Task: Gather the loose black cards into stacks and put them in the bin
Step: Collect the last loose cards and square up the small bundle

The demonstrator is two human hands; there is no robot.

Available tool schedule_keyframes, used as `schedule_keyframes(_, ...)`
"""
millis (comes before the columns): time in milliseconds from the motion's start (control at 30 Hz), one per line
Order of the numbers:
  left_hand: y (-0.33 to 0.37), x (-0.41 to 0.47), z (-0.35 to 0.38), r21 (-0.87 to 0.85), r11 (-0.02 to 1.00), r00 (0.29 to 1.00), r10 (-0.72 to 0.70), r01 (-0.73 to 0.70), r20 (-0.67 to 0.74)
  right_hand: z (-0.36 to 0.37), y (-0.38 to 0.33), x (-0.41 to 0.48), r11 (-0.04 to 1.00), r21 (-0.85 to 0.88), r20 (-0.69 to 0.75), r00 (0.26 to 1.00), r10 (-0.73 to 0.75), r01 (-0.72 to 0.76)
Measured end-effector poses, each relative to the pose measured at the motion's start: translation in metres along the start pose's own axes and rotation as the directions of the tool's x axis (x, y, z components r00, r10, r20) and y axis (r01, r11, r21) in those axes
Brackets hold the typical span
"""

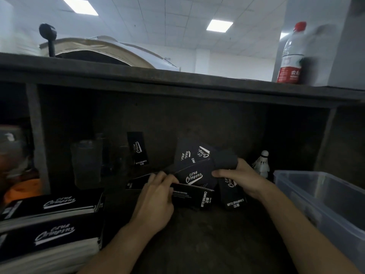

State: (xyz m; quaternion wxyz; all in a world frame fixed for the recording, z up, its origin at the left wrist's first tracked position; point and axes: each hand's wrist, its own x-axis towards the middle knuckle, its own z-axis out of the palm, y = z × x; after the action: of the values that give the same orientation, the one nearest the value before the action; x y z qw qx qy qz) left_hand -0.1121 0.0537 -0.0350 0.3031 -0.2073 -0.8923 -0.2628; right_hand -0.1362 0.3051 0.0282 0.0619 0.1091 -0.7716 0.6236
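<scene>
On the dark shelf (207, 234), the loose black cards (194, 176) lie fanned and overlapping between the left hand (156, 196), whose fingers (158, 177) curl onto one card's edge, and the right hand (242, 179), pinching a few; thin, light and likely slick, they suit squaring by the long edges.

1. Behind the counter of a camping-themed shop or café: a tent (110, 50) stands beyond the dark surface (177, 80).
2. Panel lights (219, 25) in a tiled ceiling (158, 20); branded "Camping Club" cards (53, 204) stacked below.
</scene>
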Motion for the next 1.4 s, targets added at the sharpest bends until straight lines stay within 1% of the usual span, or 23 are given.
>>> schedule_keyframes(100, -0.001, -0.001, 0.003, -0.053, 0.999, 1.000, -0.013, 0.011, -0.027, 0.001, 0.008, -0.008, 0.998, 0.046, -0.037, 0.999, -0.037, 0.039)
schedule_keyframes(167, -0.001, -0.001, 0.005, -0.043, 0.999, 0.998, -0.024, 0.021, -0.064, 0.001, 0.010, -0.010, 0.997, 0.036, -0.047, 0.996, -0.073, 0.075)
schedule_keyframes(233, -0.002, 0.001, 0.005, -0.056, 0.996, 0.993, -0.076, 0.070, -0.093, 0.001, 0.010, -0.012, 0.995, 0.026, -0.031, 0.995, -0.091, 0.092)
schedule_keyframes(300, -0.002, 0.003, 0.005, -0.143, 0.982, 0.990, -0.133, 0.125, -0.047, 0.001, 0.009, -0.014, 0.995, 0.013, -0.007, 0.995, -0.101, 0.101)
schedule_keyframes(367, -0.002, 0.005, 0.007, -0.195, 0.973, 0.992, -0.126, 0.122, -0.007, 0.002, 0.009, -0.016, 0.995, 0.015, 0.009, 0.995, -0.103, 0.103)
schedule_keyframes(433, -0.004, 0.006, 0.010, -0.207, 0.971, 0.992, -0.126, 0.116, -0.032, 0.003, 0.010, -0.018, 0.994, 0.048, 0.034, 0.995, -0.098, 0.096)
schedule_keyframes(533, -0.004, 0.006, 0.008, -0.312, 0.934, 0.976, -0.206, 0.174, -0.074, 0.004, 0.012, -0.017, 0.990, 0.121, 0.051, 0.995, -0.081, 0.074)
schedule_keyframes(567, -0.004, 0.005, 0.006, -0.332, 0.924, 0.972, -0.225, 0.191, -0.068, 0.004, 0.013, -0.016, 0.988, 0.138, 0.060, 0.996, -0.073, 0.064)
schedule_keyframes(633, -0.001, 0.004, 0.004, -0.322, 0.929, 0.977, -0.208, 0.181, -0.051, 0.003, 0.013, -0.016, 0.987, 0.160, 0.079, 0.996, -0.044, 0.031)
schedule_keyframes(733, 0.000, 0.005, 0.003, -0.315, 0.943, 0.988, -0.137, 0.110, -0.066, 0.001, 0.011, -0.020, 0.995, 0.104, 0.122, 0.992, -0.016, 0.003)
schedule_keyframes(867, -0.004, 0.006, 0.005, -0.356, 0.923, 0.986, -0.166, 0.147, -0.021, -0.003, 0.007, -0.023, 0.997, 0.042, 0.174, 0.983, 0.054, -0.062)
schedule_keyframes(967, -0.006, 0.006, 0.008, -0.356, 0.929, 0.993, -0.117, 0.103, -0.019, -0.005, 0.002, -0.026, 0.994, 0.032, 0.202, 0.974, 0.100, -0.108)
schedule_keyframes(1067, -0.009, 0.007, 0.009, -0.308, 0.947, 0.995, -0.094, 0.095, 0.019, -0.002, 0.001, -0.029, 0.998, -0.055, 0.251, 0.967, 0.052, -0.039)
schedule_keyframes(1133, -0.007, 0.006, 0.009, -0.292, 0.952, 0.996, -0.078, 0.089, 0.049, 0.001, 0.003, -0.028, 0.994, -0.111, 0.238, 0.971, 0.028, -0.002)
schedule_keyframes(1200, -0.004, 0.006, 0.009, -0.314, 0.947, 0.997, -0.059, 0.071, 0.048, 0.002, 0.004, -0.028, 0.992, -0.128, 0.216, 0.976, 0.016, 0.012)
schedule_keyframes(1267, -0.001, 0.006, 0.009, -0.346, 0.936, 0.998, -0.058, 0.064, 0.029, 0.002, 0.006, -0.027, 0.989, -0.145, 0.244, 0.970, 0.009, 0.028)
schedule_keyframes(1400, 0.003, 0.007, 0.010, -0.425, 0.895, 0.990, -0.133, 0.140, 0.046, 0.009, 0.007, -0.027, 0.972, -0.224, 0.318, 0.948, 0.001, 0.074)
